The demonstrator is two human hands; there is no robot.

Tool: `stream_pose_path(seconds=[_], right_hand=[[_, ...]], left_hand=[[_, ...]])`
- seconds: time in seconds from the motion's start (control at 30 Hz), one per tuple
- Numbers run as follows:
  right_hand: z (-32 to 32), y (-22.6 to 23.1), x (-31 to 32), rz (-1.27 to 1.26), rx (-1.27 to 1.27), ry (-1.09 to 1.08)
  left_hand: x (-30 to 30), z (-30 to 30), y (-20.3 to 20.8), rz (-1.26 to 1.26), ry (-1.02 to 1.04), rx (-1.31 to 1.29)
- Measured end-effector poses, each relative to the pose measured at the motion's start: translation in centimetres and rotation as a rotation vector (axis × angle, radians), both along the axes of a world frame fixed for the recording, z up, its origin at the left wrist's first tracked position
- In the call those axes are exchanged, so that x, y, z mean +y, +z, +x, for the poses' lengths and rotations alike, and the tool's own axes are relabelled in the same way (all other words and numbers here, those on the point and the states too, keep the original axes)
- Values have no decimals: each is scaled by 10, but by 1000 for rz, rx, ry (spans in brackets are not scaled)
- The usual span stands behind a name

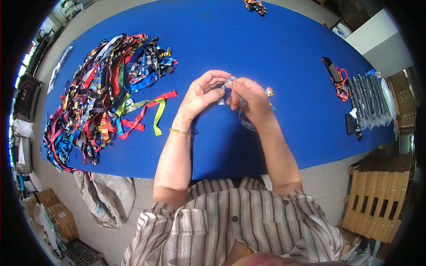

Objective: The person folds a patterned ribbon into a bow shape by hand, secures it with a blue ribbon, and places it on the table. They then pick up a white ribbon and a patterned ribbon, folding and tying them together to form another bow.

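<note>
Over the blue table (213, 146), my left hand (203, 95) and my right hand (252, 98) meet at the fingertips. Both pinch a narrow pale-blue and white printed ribbon (246, 123), which makes a small loop between them. One length of it hangs below my right hand along the wrist. A short whitish end shows under my left fingers. The fingers hide part of the loop, so I cannot tell whether it is knotted. Just beyond my right hand lies a small multicoloured piece (269, 92), partly covered by the hand.
A large heap of colourful printed ribbons (102, 88) covers the table's left side, with red and lime strips (159, 116) trailing toward the middle. Orange-handled scissors (341, 84) lie at right beside a row of plastic-wrapped dark packs (368, 99). A small bundle (255, 7) sits at the far edge.
</note>
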State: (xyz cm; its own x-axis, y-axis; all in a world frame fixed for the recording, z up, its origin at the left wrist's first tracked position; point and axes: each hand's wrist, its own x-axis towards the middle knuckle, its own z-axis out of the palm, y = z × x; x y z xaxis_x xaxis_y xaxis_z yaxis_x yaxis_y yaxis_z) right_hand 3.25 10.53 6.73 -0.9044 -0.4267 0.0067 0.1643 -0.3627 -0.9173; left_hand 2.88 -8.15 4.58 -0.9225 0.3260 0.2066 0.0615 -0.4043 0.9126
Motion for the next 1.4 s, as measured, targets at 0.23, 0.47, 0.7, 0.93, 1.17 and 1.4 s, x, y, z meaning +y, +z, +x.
stream_pose_path(seconds=[0.23, 0.47, 0.7, 0.93, 1.17, 1.4], right_hand=[[-3, 0, -3, 22, -58, 9], [-8, -1, -2, -93, 7, 135], [-4, -6, -1, 110, 64, -5], [-3, -15, 3, 172, 53, -111], [-3, -22, 4, 236, 137, -184], [2, -20, -2, 353, 134, -314]], left_hand=[[4, 0, 2, 0, 126, -108], [2, -7, -10, -34, 171, -163], [5, -3, -6, -91, 117, -178], [8, 2, -1, -256, 26, -199], [12, 2, -4, -228, -12, -226], [15, 5, -1, -201, -20, -267]])
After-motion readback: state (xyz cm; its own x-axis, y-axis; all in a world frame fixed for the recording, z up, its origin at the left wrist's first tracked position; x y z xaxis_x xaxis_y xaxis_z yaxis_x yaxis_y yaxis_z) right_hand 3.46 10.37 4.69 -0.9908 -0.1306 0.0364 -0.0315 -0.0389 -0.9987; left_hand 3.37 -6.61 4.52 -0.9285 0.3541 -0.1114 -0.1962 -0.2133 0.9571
